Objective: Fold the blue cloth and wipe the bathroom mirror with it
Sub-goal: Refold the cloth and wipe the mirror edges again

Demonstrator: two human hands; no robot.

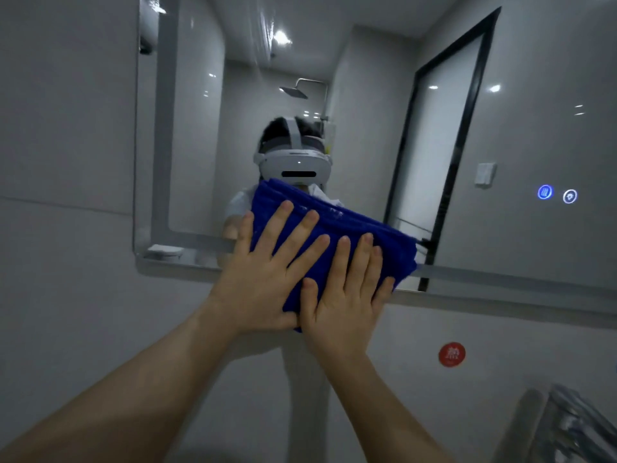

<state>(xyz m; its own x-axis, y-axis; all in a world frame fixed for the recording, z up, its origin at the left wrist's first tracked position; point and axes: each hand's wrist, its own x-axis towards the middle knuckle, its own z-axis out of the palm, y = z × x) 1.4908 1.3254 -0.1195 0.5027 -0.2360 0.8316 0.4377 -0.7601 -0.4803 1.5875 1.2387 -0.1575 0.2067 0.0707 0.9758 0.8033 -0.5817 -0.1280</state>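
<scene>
The left hand and right hand cover much of the blue cloth, which hides the mirror's lower edge there. The mirror runs off the top and right edges. A blurred metal rack is cut off bottom right.

Just the one camera here, strapped to the person's head, so no second view overlaps it. It faces the mirror pretty much straight on and tips down a bit, taking in the mirror's bottom edge and the tiled wall under it. It's close, about arm's reach from the glass. Wide-angle too, so the straight edges bow. The headset shows reflected near the middle, looking back.
</scene>
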